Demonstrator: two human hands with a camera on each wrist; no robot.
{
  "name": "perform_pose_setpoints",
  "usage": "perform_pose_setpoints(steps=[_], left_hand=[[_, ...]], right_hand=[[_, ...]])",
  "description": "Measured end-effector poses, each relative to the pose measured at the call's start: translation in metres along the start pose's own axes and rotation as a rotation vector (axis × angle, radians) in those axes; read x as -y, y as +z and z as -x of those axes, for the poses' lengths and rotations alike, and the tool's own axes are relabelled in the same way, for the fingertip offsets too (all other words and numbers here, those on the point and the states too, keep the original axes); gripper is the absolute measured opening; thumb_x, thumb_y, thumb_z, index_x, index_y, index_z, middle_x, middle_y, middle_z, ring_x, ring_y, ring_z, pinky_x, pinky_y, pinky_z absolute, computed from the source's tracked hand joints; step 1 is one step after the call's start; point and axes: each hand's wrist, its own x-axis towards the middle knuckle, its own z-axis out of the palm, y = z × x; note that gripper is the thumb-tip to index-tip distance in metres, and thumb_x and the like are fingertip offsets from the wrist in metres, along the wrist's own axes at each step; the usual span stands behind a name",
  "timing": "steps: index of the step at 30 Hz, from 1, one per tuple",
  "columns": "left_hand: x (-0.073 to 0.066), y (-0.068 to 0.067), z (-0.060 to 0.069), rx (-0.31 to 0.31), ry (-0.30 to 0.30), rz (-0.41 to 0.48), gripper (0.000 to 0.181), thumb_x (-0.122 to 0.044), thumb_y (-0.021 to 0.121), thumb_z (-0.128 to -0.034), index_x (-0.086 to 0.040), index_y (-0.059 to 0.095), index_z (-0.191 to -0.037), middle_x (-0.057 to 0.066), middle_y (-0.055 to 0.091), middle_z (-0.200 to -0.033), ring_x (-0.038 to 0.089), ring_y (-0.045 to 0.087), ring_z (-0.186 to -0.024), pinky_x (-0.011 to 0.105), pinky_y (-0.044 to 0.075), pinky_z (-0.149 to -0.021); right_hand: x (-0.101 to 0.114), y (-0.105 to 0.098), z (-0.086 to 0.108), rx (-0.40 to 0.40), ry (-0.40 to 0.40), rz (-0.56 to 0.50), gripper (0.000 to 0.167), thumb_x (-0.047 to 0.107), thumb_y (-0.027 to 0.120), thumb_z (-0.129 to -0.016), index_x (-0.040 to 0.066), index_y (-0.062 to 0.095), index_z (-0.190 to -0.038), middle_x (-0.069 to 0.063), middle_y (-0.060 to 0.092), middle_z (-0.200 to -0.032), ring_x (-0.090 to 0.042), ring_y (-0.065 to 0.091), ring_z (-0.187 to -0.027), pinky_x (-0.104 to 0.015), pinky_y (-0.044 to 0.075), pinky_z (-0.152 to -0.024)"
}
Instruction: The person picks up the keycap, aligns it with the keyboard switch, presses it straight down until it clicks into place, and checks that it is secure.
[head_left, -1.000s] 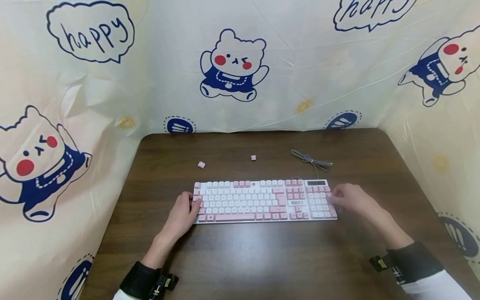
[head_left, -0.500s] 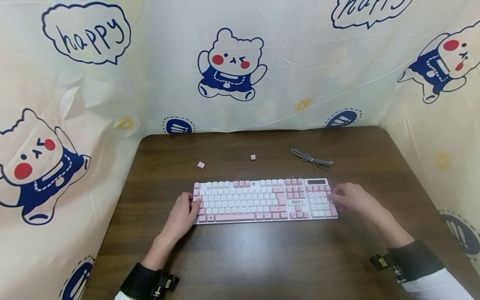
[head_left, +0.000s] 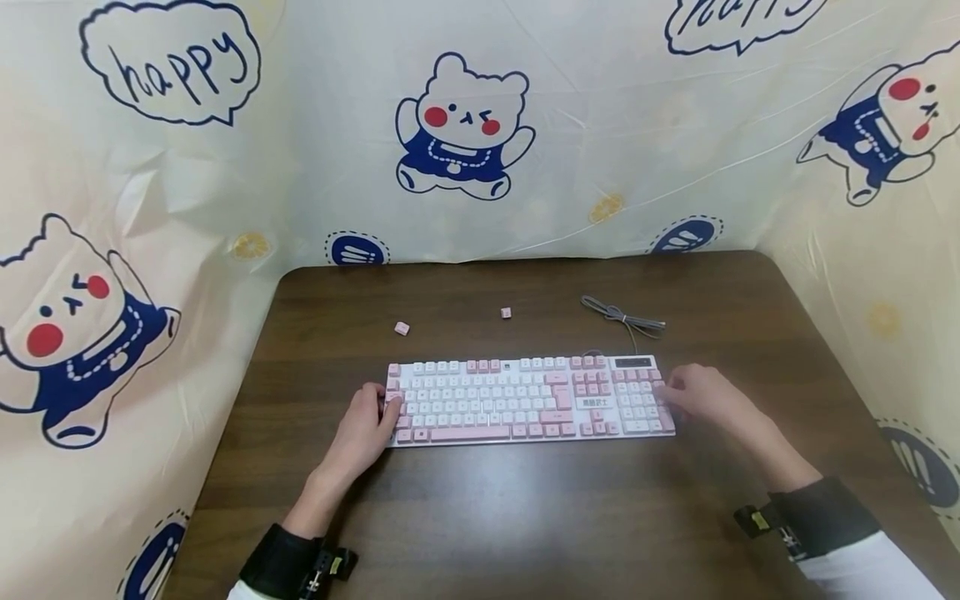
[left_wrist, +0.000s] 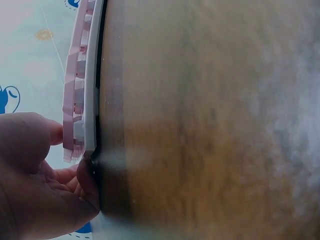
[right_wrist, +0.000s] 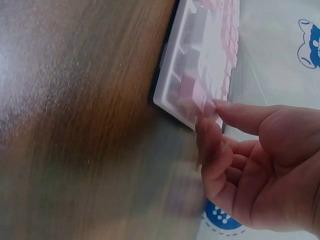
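Note:
A pink and white keyboard (head_left: 487, 408) lies flat on the brown table. My left hand (head_left: 366, 429) grips its left end, the thumb over the pink keys and the other fingers curled at the side and lower edge, as the left wrist view shows. At the right end is my right hand (head_left: 705, 393), with thumb and curled index finger closing on the keyboard's side edge. In the right wrist view the thumb tip touches beside a pink key (right_wrist: 191, 91); blur hides the exact contact. Two loose pink keycaps lie behind the keyboard, one keycap (head_left: 402, 328) left, another keycap (head_left: 506, 313) nearer the middle.
A bundled grey cable (head_left: 624, 317) lies behind the keyboard's right part and runs to its back edge. Bare wood of the table (head_left: 510, 508) stretches in front. A printed sheet (head_left: 465, 225) with cartoon bears hangs around the back and sides.
The camera view has shifted slightly. Both hands stay at the ends of the keyboard, and the keycaps and cable lie where they were.

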Motion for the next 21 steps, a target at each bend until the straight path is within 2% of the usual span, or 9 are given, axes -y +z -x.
perform_pose_setpoints(steps=[7, 10, 15, 21], left_hand=[[0.001, 0.002, 0.0, -0.011, 0.007, -0.002, 0.044, -0.03, 0.052, -0.1091, 0.007, 0.046, -0.133, 0.019, 0.051, -0.109, 0.029, 0.054, -0.095, 0.04, 0.046, -0.078], [0.001, 0.002, 0.0, -0.008, 0.005, 0.005, 0.044, -0.029, 0.052, -0.109, 0.006, 0.046, -0.133, 0.019, 0.051, -0.109, 0.029, 0.053, -0.095, 0.04, 0.046, -0.078], [0.002, 0.002, 0.0, -0.008, 0.006, 0.009, 0.043, -0.029, 0.052, -0.1089, 0.006, 0.046, -0.132, 0.018, 0.051, -0.108, 0.029, 0.053, -0.094, 0.04, 0.046, -0.077], [0.003, 0.003, -0.002, -0.012, 0.021, 0.011, 0.042, -0.029, 0.051, -0.1092, 0.007, 0.046, -0.131, 0.018, 0.051, -0.107, 0.029, 0.053, -0.094, 0.04, 0.045, -0.076]], right_hand=[[-0.016, 0.002, -0.011, 0.05, -0.064, -0.126, 0.037, 0.04, 0.067, -0.101, 0.005, 0.064, -0.09, -0.004, 0.059, -0.071, -0.021, 0.056, -0.066, -0.034, 0.044, -0.063], [-0.021, 0.002, -0.013, 0.061, -0.053, -0.173, 0.037, 0.041, 0.069, -0.1, 0.004, 0.067, -0.094, -0.003, 0.061, -0.071, -0.02, 0.058, -0.067, -0.033, 0.046, -0.064], [-0.025, 0.001, -0.013, 0.07, -0.032, -0.261, 0.041, 0.035, 0.071, -0.1, -0.004, 0.066, -0.112, -0.005, 0.065, -0.079, -0.021, 0.063, -0.072, -0.034, 0.051, -0.066], [-0.029, 0.0, -0.013, 0.095, -0.082, -0.29, 0.036, 0.032, 0.068, -0.103, -0.003, 0.064, -0.11, -0.006, 0.065, -0.08, -0.023, 0.063, -0.074, -0.036, 0.05, -0.072]])
